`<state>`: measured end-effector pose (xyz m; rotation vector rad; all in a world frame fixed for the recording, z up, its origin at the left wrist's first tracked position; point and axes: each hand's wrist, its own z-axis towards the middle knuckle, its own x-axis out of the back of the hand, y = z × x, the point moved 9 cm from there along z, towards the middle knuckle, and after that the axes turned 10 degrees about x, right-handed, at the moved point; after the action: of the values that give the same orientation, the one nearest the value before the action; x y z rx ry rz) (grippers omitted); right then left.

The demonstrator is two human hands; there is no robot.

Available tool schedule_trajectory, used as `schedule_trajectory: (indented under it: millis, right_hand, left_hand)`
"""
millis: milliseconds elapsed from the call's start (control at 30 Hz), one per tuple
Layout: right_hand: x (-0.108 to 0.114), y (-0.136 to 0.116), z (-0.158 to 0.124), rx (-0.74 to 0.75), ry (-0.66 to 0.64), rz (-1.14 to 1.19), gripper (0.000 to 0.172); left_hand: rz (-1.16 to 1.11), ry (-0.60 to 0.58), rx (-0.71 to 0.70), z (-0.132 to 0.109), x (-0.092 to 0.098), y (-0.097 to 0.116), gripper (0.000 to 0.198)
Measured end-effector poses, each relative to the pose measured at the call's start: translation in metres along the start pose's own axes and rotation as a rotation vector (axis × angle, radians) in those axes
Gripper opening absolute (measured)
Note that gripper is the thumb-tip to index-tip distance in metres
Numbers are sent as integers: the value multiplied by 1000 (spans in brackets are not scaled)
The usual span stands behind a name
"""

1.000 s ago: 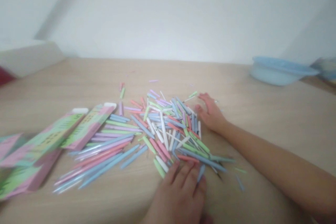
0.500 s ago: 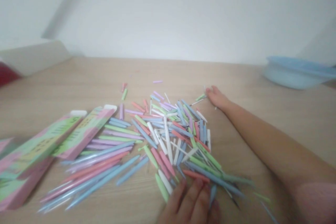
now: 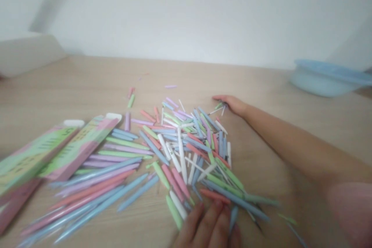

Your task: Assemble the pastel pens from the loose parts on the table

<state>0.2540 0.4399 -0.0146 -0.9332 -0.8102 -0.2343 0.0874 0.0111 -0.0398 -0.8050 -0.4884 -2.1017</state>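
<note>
A heap of pastel pen parts [image 3: 186,147] in blue, pink, green, purple and white lies spread over a light wooden table [image 3: 87,81]. My right hand [image 3: 232,103] reaches across to the heap's far right edge, palm down, fingers stretched out beside a small green piece [image 3: 218,105] and thin white refills. My left hand [image 3: 207,226] rests flat at the near edge of the heap, fingers extended, touching a blue pen part [image 3: 233,217] and a coral one [image 3: 215,195]. Longer blue and pink barrels [image 3: 95,193] fan out to the left.
Pink-and-green cardboard boxes [image 3: 58,151] lie at the left, partly over the barrels. A light blue plastic basin [image 3: 325,77] stands at the far right by the wall. A white box [image 3: 26,52] sits at the far left. A few stray pieces [image 3: 170,86] lie beyond the heap.
My right hand has slid from the heap's right side out to its far edge and turned leftward. My left hand has drawn back toward me. The view shifted slightly.
</note>
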Motion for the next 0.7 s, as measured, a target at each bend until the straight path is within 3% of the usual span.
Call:
schedule_trajectory:
  millis: [133,367,467,567,700]
  right_hand:
    - [-34,-39,-15,69,-93,58,42]
    - [-77,-109,-41,117,-161,149,45]
    - [-86,-131,-51,128,-161,196,50]
    - [-90,-146,-63,137,-161,219,51]
    - [-75,-148,-85,129,-101,152,45]
  left_hand:
    - [3,-147,-122,-1,-2,1,31]
    - [15,-294,-129,8,0,0,36]
    - [-5,-357,-106,15,3,-1,35]
    - [-67,-470,-96,18,2,-1,53]
    - [-129,-605,-76,18,0,-2,65]
